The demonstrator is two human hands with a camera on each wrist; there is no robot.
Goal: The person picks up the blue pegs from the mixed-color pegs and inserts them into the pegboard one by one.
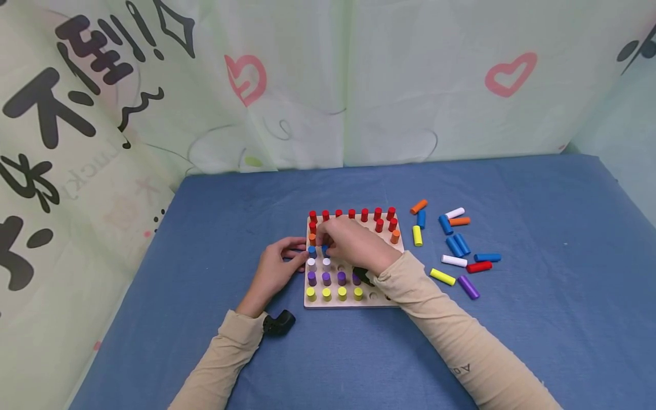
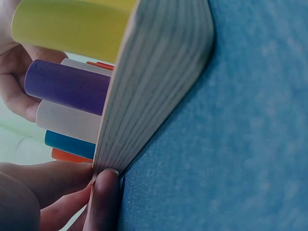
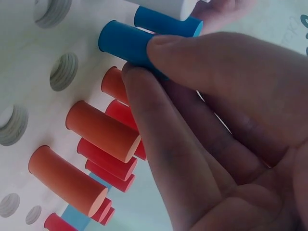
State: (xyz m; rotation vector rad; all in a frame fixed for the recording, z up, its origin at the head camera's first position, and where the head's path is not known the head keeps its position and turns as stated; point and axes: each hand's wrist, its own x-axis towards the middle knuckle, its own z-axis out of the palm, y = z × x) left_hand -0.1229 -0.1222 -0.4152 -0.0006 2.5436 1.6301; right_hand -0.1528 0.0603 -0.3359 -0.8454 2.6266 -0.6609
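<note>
Setup: the pegboard (image 1: 334, 303) lies on the bench (image 1: 246, 210), roughly midway between its left and right edges and well apart from its far edge. The blue peg (image 3: 129, 44) stands second from the board's left edge, in the row between the white pegs (image 1: 326, 264) and the orange pegs (image 3: 103, 132). Its lower end meets the board; seating depth cannot be read.

Fingers: the right hand (image 1: 353, 242) pinches the blue peg between thumb and forefinger. The left hand (image 1: 279, 265) is extended, its thumb and fingertips against the board's left edge.

Procedure: hold the peg square to the board, as a slant would likely bind it in the hole. Press straight down until its top matches the neighbouring blue peg (image 3: 163, 20). Maintain light counter-pressure at the left edge to prevent sliding. Release by parting the fingers slightly, then lift vertically; the orange pegs near the forefinger could be knocked.
</note>
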